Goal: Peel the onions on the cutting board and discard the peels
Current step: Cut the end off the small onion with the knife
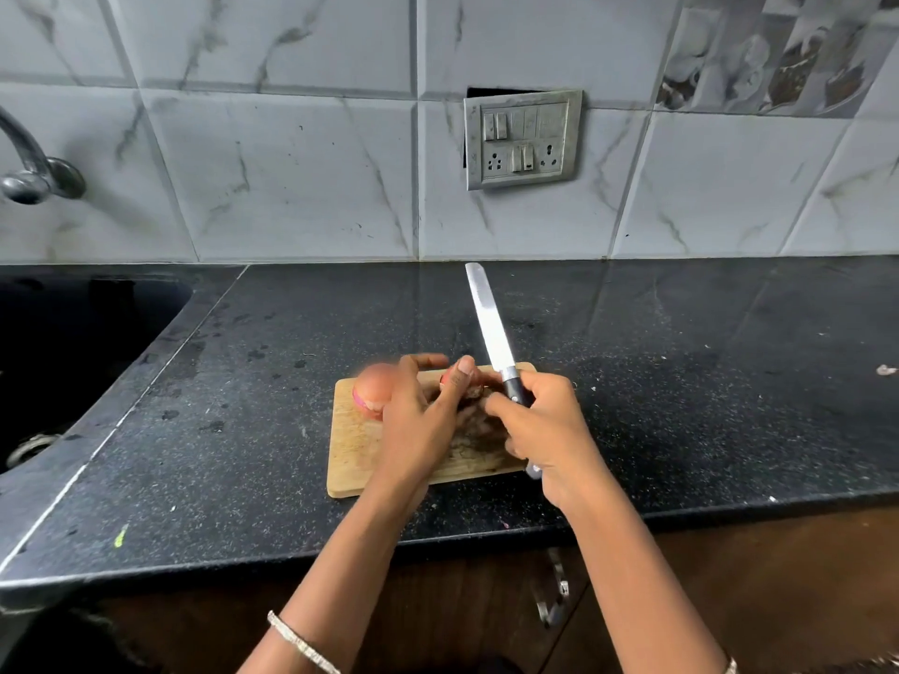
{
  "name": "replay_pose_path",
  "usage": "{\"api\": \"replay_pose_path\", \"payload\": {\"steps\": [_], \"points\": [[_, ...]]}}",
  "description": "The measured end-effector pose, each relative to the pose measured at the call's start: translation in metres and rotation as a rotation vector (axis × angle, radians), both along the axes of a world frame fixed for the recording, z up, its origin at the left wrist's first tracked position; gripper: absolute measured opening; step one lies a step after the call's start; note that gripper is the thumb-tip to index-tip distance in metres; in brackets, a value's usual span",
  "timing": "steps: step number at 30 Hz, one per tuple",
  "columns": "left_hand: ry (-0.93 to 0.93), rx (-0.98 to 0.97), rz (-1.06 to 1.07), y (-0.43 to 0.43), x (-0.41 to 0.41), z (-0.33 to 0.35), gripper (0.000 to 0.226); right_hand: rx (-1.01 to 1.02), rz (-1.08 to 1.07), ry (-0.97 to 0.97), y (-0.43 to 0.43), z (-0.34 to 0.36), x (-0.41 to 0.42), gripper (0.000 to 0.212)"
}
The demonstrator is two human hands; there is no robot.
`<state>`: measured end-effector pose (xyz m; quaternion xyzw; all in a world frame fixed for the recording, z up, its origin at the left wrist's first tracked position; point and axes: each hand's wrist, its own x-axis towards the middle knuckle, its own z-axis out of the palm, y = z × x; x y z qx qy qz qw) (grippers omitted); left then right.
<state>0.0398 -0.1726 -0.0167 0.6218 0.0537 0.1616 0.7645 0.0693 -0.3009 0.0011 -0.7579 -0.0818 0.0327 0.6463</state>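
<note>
A wooden cutting board (352,449) lies on the black counter. One reddish onion (373,389) sits at the board's far left corner, its skin partly cut. My left hand (421,420) holds a second onion (450,379) above the board; only a sliver of it shows between my fingers. My right hand (545,430) grips the black handle of a knife (491,323), whose blade points up and away toward the wall. The fingers of that hand reach toward the held onion. Dark peel bits (479,430) lie blurred on the board between my hands.
A black sink (73,333) is set into the counter at the left, with a tap (29,167) above it. A switch and socket plate (523,138) hangs on the tiled wall. The counter's front edge (438,542) runs just below the board. A small scrap (886,369) lies at far right.
</note>
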Motion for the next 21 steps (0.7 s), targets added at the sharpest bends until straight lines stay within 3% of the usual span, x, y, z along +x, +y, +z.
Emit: {"api": "replay_pose_path", "payload": {"steps": [2, 5, 7, 13, 16, 21], "points": [[0.034, -0.004, -0.033, 0.000, 0.003, 0.003, 0.036, 0.041, 0.049, -0.016, 0.000, -0.004, -0.001, 0.016], [0.140, 0.035, -0.113, 0.004, 0.005, 0.006, 0.028, 0.039, 0.023, -0.050, 0.001, -0.008, 0.001, 0.052], [0.169, 0.054, -0.162, 0.006, 0.004, 0.010, 0.030, 0.007, 0.035, -0.067, -0.001, -0.011, 0.004, 0.061], [0.131, 0.394, -0.248, 0.026, 0.001, 0.016, 0.025, 0.106, 0.166, 0.100, -0.017, -0.004, 0.016, 0.045], [0.060, 0.600, -0.336, 0.030, 0.002, 0.012, 0.044, 0.001, 0.185, 0.160, -0.023, 0.001, 0.019, 0.047], [-0.047, 0.888, -0.216, 0.034, 0.006, 0.007, 0.049, -0.004, 0.240, 0.201, -0.026, 0.009, 0.019, 0.042]]}}
